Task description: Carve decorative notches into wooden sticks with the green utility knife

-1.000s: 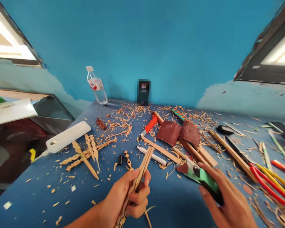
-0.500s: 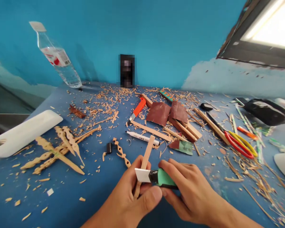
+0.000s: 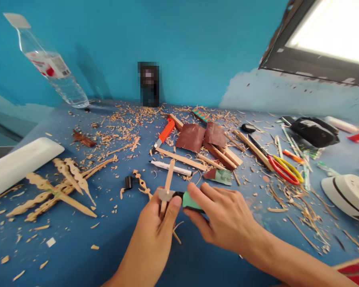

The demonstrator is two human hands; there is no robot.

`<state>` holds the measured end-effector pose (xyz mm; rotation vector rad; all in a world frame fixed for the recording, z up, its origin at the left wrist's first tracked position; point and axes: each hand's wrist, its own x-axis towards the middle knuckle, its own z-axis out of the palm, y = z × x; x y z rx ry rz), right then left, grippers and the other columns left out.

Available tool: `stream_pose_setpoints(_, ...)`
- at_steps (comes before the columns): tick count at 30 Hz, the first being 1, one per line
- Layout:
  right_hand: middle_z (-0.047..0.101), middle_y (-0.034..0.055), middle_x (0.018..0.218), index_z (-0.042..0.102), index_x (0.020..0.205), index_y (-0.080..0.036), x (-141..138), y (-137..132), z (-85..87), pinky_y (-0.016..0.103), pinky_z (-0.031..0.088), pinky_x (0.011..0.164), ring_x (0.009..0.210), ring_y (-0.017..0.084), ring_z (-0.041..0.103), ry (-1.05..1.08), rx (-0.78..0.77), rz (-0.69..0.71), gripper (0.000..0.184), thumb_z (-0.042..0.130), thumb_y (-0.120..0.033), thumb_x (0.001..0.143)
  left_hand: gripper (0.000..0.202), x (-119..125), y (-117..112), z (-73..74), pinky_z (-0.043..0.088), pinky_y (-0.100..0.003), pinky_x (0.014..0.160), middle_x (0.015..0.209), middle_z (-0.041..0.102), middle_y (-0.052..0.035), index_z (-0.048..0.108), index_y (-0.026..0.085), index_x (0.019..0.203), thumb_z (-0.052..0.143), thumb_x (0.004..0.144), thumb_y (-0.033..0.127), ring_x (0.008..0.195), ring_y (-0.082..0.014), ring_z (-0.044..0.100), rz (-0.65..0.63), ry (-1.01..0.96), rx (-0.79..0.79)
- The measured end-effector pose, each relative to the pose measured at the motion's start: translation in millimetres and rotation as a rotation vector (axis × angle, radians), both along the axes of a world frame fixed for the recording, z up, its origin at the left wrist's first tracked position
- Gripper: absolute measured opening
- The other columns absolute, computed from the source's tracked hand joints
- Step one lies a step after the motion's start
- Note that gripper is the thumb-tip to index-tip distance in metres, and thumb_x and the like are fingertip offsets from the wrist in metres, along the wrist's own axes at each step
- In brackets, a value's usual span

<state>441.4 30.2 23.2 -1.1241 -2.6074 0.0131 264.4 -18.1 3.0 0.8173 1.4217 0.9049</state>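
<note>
My left hand is closed around the lower part of a thin wooden strip, which sticks up beyond the fingers. My right hand grips a green-handled knife. Its short, wide blade lies across the strip just above my left grip. The left thumb presses near where blade and handle meet. Below the left hand, a thin curled wood shaving is visible. Beyond the hands lie a white marker, a carved wooden piece partly hidden by my left hand, and a black cap.
Carved wooden sticks and a white board lie left. An orange cutter, brown sandpaper and wood strips fill the middle. Scissors and a white device are right. A bottle stands by the wall.
The view has shifted slightly rightward. The knife blade has turned, showing greyer instead of bright white, and my right hand sits a little higher beside the left. A shaving now shows below.
</note>
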Motion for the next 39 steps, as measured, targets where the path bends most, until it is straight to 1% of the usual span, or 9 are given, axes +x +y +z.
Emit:
stream_pose_setpoints(6, 0.071, 0.0064, 0.081, 0.061, 0.117, -0.02, 36, 62, 18.7, 0.031, 0.026, 0.057, 0.065, 0.022, 0.063, 0.113, 0.074, -0.43, 0.031, 0.047, -0.046, 0.105, 0.054, 22, -20, 5.9, 0.019, -0.015, 0.035, 0.057, 0.034, 0.0115, 0.047, 0.025, 0.089, 0.06, 0.084, 0.078, 0.042, -0.0058, 0.023, -0.016, -0.13, -0.094)
stream_pose_setpoints(8, 0.069, 0.0045, 0.079, 0.061, 0.116, -0.021, 51, 66, 27.5, 0.031, 0.031, 0.06, 0.069, 0.021, 0.061, 0.229, -0.001, -0.359, 0.03, 0.047, -0.046, 0.105, 0.062, 16, -25, 20.9, 0.012, -0.014, 0.033, 0.056, 0.031, 0.0138, 0.047, 0.029, 0.1, 0.061, 0.077, 0.084, 0.04, -0.0046, 0.013, -0.021, -0.24, -0.138)
stream_pose_setpoints(10, 0.07, 0.003, 0.082, 0.061, 0.116, -0.022, 58, 55, 33.2, 0.03, 0.036, 0.064, 0.071, 0.019, 0.059, 0.314, -0.138, -0.232, 0.028, 0.046, -0.045, 0.107, 0.065, 6, -28, 38.8, 0.01, -0.011, 0.032, 0.056, 0.033, 0.0149, 0.046, 0.034, 0.105, 0.071, 0.07, 0.082, 0.039, -0.002, 0.006, -0.023, -0.587, -0.229)
stream_pose_setpoints(13, 0.07, 0.0011, 0.087, 0.058, 0.126, -0.023, 56, 20, 34.4, 0.029, 0.038, 0.065, 0.068, 0.015, 0.056, 0.381, -0.28, -0.102, 0.028, 0.049, -0.042, 0.107, 0.048, -9, -34, 58.3, 0.011, -0.007, 0.033, 0.055, 0.031, 0.0136, 0.05, 0.032, 0.096, 0.075, 0.078, 0.069, 0.036, 0.0008, 0.007, -0.148, -0.915, -0.248)
stream_pose_setpoints(16, 0.064, -0.0017, 0.083, 0.056, 0.133, -0.024, 50, -14, 31.1, 0.028, 0.037, 0.063, 0.065, 0.013, 0.052, 0.463, -0.297, -0.074, 0.031, 0.05, -0.04, 0.108, 0.037, -13, -45, 63.5, 0.016, -0.006, 0.033, 0.056, 0.03, 0.0117, 0.056, 0.03, 0.091, 0.071, 0.086, 0.063, 0.036, 0.0008, 0.012, -0.186, -0.986, -0.189)
stream_pose_setpoints(21, 0.064, -0.0021, 0.086, 0.056, 0.131, -0.024, 48, -53, 29.1, 0.026, 0.04, 0.064, 0.068, 0.012, 0.056, 0.612, -0.278, -0.016, 0.028, 0.047, -0.037, 0.108, 0.036, -1, -65, 62.3, 0.018, -0.007, 0.032, 0.057, 0.037, 0.0105, 0.062, 0.029, 0.094, 0.072, 0.084, 0.063, 0.04, -0.0008, 0.013, -0.102, -0.896, -0.172)
stream_pose_setpoints(27, 0.068, 0.0015, 0.094, 0.053, 0.131, -0.023, 50, -89, 29.2, 0.028, 0.046, 0.067, 0.073, 0.015, 0.062, 0.58, -0.116, 0.085, 0.03, 0.048, -0.037, 0.105, 0.037, 18, -92, 61.2, 0.031, -0.011, 0.035, 0.064, 0.048, 0.0064, 0.06, 0.024, 0.096, 0.068, 0.089, 0.059, 0.046, -0.0055, 0.037, 0.075, -0.465, 0.062)
stream_pose_setpoints(34, 0.074, 0.0069, 0.098, 0.052, 0.129, -0.021, 47, -128, 20.2, 0.031, 0.049, 0.064, 0.069, 0.019, 0.066, 0.513, 0.009, 0.085, 0.032, 0.041, -0.042, 0.107, 0.034, 16, -128, 54.8, 0.016, -0.009, 0.037, 0.063, 0.044, 0.0116, 0.043, 0.03, 0.095, 0.072, 0.083, 0.043, 0.043, -0.0028, 0.018, -0.037, -0.543, 0.012)
stream_pose_setpoints(39, 0.076, 0.0051, 0.108, 0.053, 0.132, -0.027, 48, -155, 9.6, 0.03, 0.052, 0.071, 0.078, 0.019, 0.07, 0.602, -0.072, 0.041, 0.034, 0.041, -0.047, 0.107, 0.063, 28, -150, 60.7, 0.041, -0.008, 0.052, 0.081, 0.053, 0.0091, 0.042, 0.04, 0.121, 0.085, 0.074, 0.035, 0.056, -0.0033, 0.042, 0.084, -0.292, 0.205)
